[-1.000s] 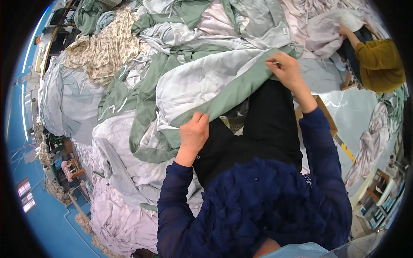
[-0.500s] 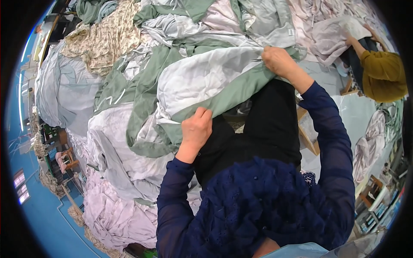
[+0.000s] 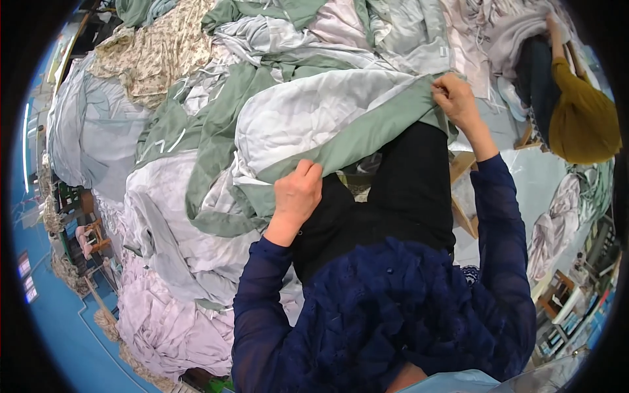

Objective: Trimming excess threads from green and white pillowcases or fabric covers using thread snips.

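Observation:
Across my lap lies a soft cloth (image 3: pixel 367 134) with a broad sage-green edge and a white, wrinkled inner face. My left hand (image 3: pixel 297 194) is closed on the near end of the green edge, its fingers curled under. At the far right end, my right hand (image 3: pixel 457 103) pinches the same edge, thumb against fingers. Between the two hands the green band runs slantwise and fairly straight. The white part (image 3: pixel 295 111) bulges up beyond it. More of the cloth trails off to the left in loose green folds (image 3: pixel 223 137).
Heaped fabrics surround me: a floral beige one (image 3: pixel 147 56), pale blue cloth (image 3: pixel 98 124) and pinkish cloth (image 3: pixel 173 321). At the upper right, a person in a mustard top (image 3: pixel 580 118) handles a greyish-pink cloth (image 3: pixel 521 36). A wooden stool (image 3: pixel 462 196) stands beside my right leg.
My right hand has moved right along the green edge, showing more of the green band. My left hand stays nearly in place. The other person has bent and lifted the greyish-pink cloth.

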Available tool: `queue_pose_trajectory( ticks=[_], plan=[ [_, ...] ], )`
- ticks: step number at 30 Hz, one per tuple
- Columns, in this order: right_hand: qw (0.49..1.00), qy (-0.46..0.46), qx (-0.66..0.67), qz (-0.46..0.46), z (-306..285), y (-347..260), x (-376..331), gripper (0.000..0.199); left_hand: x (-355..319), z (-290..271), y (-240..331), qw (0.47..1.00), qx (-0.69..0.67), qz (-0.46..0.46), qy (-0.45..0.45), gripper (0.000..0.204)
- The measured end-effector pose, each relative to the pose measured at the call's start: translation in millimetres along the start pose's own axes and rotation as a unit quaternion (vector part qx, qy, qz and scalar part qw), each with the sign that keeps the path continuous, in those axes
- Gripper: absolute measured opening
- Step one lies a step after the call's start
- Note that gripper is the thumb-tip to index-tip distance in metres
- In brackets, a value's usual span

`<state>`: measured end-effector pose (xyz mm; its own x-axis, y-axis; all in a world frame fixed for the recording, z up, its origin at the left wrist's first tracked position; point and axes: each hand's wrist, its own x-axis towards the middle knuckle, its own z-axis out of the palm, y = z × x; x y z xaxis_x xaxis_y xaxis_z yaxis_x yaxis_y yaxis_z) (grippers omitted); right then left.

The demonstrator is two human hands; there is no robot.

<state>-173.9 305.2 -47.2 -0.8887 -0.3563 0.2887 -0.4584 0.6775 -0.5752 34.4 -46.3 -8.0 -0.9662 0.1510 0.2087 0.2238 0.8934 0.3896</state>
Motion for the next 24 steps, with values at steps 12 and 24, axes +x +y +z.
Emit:
queue_pose_trajectory(
  ticks=[12, 24],
  plan=[
    [0.981, 0.104, -0.025, 0.160, -54.5, 30.7, -82.4, 0.017, -4.3, -5.0, -2.5, 0.995, -0.081, -0.039, 0.030, 0.018],
    [0.862, 0.029, -0.170, 0.476, -75.5, 40.3, -299.7, 0.012, -4.3, -70.2, -45.7, 0.742, -0.501, -0.345, 0.283, 0.030]
  ],
)
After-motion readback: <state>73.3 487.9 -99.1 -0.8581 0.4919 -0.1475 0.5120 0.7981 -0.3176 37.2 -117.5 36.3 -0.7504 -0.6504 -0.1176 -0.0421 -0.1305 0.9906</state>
